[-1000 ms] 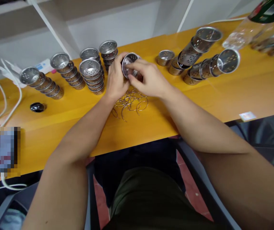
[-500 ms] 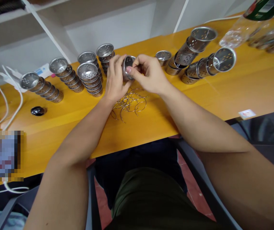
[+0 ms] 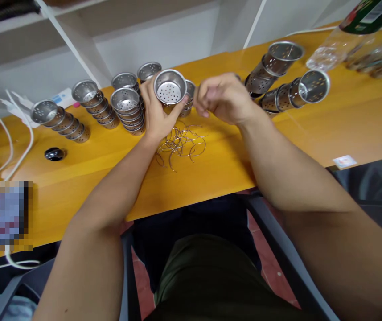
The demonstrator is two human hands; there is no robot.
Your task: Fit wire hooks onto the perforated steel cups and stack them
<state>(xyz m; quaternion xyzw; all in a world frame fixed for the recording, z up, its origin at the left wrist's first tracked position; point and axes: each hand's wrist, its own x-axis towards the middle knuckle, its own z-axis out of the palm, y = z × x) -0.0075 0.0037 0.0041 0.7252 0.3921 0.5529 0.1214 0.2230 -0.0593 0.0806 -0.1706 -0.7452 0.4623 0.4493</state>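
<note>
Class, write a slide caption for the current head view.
The left hand holds a holed metal cup beyond loose wires, the right hand curled nearby.

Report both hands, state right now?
Left hand: holding a metal cup, fingers around its side.
Right hand: fingers curled, raised off the cup; whether it holds anything can't be told.

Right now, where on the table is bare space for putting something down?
A wide patch lies between the right forearm, the right cup stacks and the front-edge label; a smaller one between the black object and left forearm. The back left is crowded with more stacks.
</note>
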